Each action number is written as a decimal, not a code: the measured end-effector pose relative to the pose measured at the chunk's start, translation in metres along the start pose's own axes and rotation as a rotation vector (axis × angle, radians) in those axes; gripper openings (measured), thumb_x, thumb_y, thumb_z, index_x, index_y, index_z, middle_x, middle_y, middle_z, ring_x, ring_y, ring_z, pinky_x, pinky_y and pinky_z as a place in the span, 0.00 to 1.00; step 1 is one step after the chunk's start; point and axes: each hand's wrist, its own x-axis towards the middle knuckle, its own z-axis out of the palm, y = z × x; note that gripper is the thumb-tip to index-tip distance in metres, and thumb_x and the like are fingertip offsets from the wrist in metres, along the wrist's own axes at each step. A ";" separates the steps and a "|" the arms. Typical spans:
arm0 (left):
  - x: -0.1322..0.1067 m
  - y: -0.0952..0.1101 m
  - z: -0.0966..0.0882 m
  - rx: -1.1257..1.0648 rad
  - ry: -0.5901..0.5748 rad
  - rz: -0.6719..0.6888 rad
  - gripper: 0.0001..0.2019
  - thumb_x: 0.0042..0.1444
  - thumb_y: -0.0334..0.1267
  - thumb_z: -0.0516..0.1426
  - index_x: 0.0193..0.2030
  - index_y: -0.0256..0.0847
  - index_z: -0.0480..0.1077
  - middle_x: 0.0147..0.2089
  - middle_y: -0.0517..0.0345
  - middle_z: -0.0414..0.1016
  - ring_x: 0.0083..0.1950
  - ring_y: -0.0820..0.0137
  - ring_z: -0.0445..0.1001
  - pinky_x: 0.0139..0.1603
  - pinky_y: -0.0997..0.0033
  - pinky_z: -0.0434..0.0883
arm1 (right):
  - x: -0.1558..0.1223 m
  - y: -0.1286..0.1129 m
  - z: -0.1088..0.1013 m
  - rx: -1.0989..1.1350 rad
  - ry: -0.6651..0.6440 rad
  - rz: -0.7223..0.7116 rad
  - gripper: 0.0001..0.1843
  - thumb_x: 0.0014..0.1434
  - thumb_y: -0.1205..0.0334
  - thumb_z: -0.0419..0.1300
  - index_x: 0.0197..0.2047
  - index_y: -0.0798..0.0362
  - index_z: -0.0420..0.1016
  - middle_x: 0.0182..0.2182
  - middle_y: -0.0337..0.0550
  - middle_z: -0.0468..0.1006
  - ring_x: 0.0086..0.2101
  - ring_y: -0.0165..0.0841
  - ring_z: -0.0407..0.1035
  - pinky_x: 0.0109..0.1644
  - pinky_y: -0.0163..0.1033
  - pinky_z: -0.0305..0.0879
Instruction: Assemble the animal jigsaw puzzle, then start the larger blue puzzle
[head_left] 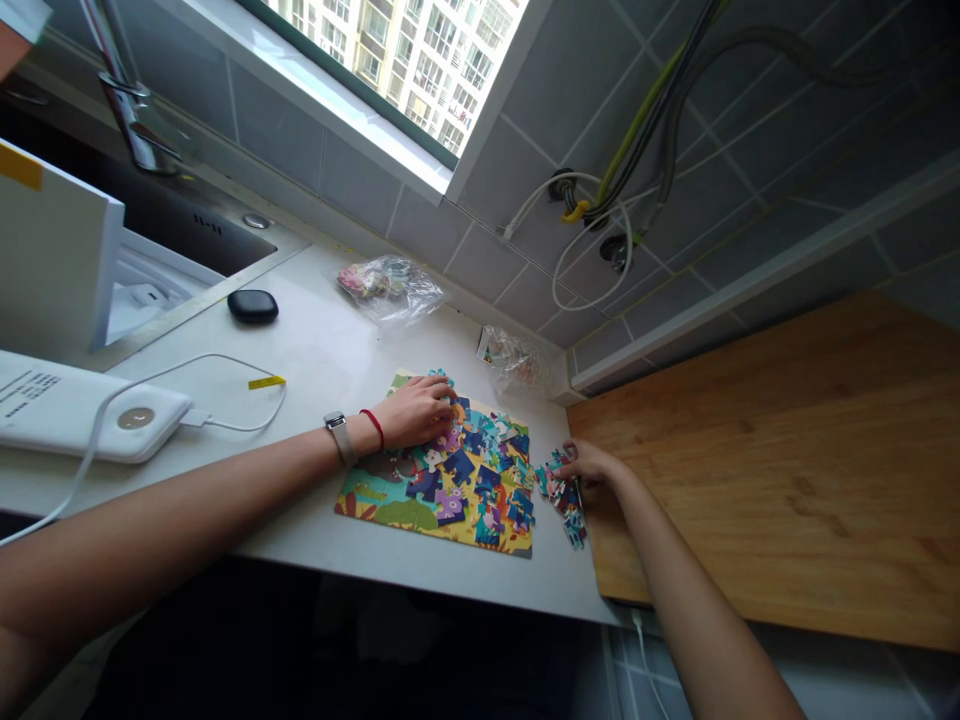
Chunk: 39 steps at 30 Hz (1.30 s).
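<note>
The two bare forearms reach in from the lower edge, the left one with a watch and a red cord at the wrist. The left hand (416, 410) lies palm down, fingers stretched flat on the upper left of the puzzle tray (375, 505), gripping nothing that shows. The tray sits on the white desk (322, 350) near its front edge. Most loose pieces (480, 470) lie jumbled and overlapping across the tray's middle and right, so little looks fitted; the printed picture shows bare at lower left. The right hand (592, 462) curls at a small heap of pieces (561, 495) beside the tray, at the wooden board's (787, 450) edge; whether it pinches one, I cannot tell.
</note>
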 end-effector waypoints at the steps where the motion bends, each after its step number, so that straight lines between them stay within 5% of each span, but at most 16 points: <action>1: 0.000 0.000 0.000 -0.001 0.003 -0.001 0.08 0.66 0.39 0.60 0.45 0.46 0.81 0.56 0.48 0.80 0.64 0.52 0.71 0.63 0.48 0.71 | 0.003 -0.001 -0.001 0.007 -0.009 0.011 0.43 0.30 0.57 0.84 0.52 0.53 0.79 0.39 0.49 0.83 0.33 0.38 0.77 0.29 0.37 0.71; 9: 0.001 0.004 -0.002 0.011 0.004 0.010 0.09 0.68 0.39 0.58 0.45 0.45 0.81 0.57 0.46 0.80 0.65 0.50 0.70 0.63 0.45 0.71 | 0.006 0.001 0.000 0.069 -0.061 0.022 0.25 0.37 0.59 0.82 0.34 0.54 0.75 0.29 0.40 0.80 0.31 0.33 0.75 0.31 0.33 0.67; 27: 0.002 0.005 -0.004 0.068 0.007 0.044 0.10 0.70 0.38 0.57 0.46 0.43 0.81 0.56 0.47 0.80 0.63 0.53 0.72 0.62 0.50 0.72 | 0.005 -0.006 0.009 0.182 0.156 -0.171 0.24 0.30 0.63 0.79 0.25 0.51 0.68 0.22 0.32 0.72 0.26 0.30 0.67 0.30 0.34 0.62; 34: 0.004 0.004 -0.003 -0.059 0.036 0.023 0.09 0.68 0.37 0.57 0.45 0.44 0.81 0.54 0.48 0.81 0.60 0.55 0.75 0.62 0.51 0.72 | -0.006 -0.037 0.003 0.366 0.338 -0.334 0.25 0.34 0.46 0.77 0.29 0.52 0.73 0.25 0.38 0.75 0.28 0.33 0.67 0.32 0.37 0.62; 39: 0.012 0.005 -0.012 -0.364 0.267 -0.192 0.11 0.68 0.40 0.57 0.44 0.42 0.81 0.45 0.51 0.84 0.47 0.63 0.80 0.53 0.60 0.77 | -0.025 -0.083 0.017 0.525 0.312 -0.473 0.34 0.39 0.35 0.74 0.38 0.55 0.79 0.29 0.42 0.78 0.29 0.34 0.69 0.31 0.38 0.66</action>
